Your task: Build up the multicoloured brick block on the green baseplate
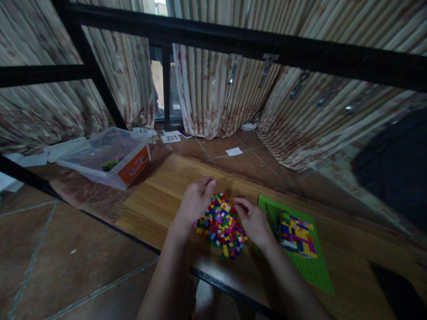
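Observation:
A heap of small multicoloured toy bricks (222, 224) lies on the wooden tabletop between my two hands. At its upper left edge is my left hand (196, 200), the fingers curled in and the thumb close against them. Whatever it may hold is too small to make out. My right hand (255, 222) is at the heap's right side, its fingers half bent and apart, with nothing visible in them. Just right of that hand lies a green studded baseplate (318, 266). On it stands a block of joined bricks (296, 235) in yellow, blue, red and purple.
A clear plastic box (100, 166) with an orange label stands beyond the table's left end, with a few green and dark pieces inside. A black frame bar (213, 29) crosses above. A dark flat object (393, 284) lies at the right. Behind hang striped curtains (213, 93).

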Demonstrator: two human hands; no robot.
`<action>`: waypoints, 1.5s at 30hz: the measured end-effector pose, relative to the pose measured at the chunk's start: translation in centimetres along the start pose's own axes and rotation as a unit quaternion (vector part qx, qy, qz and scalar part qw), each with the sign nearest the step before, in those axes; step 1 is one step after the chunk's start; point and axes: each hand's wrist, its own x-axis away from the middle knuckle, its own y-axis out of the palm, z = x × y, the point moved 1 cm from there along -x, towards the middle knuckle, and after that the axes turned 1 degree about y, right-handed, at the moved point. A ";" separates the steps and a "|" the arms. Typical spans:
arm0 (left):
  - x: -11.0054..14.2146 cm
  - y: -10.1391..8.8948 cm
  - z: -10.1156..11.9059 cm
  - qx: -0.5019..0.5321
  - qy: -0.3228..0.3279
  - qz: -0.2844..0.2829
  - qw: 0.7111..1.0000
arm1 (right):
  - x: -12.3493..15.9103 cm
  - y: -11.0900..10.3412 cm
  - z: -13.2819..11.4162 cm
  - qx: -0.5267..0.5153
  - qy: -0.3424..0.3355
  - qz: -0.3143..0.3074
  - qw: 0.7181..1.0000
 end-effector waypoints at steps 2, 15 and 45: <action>-0.1 -0.3 -0.1 0.006 -0.007 0.020 1.000 | -0.2 0.2 -0.5 0.058 -0.020 -0.046 0.997; -0.4 -0.4 -0.4 -0.007 -0.024 0.004 1.000 | -0.5 1.8 -0.7 0.099 0.002 -0.017 0.995; 0.9 6.8 5.2 0.006 0.069 -0.120 0.990 | 5.0 -8.0 -1.4 -0.049 -0.005 0.137 0.989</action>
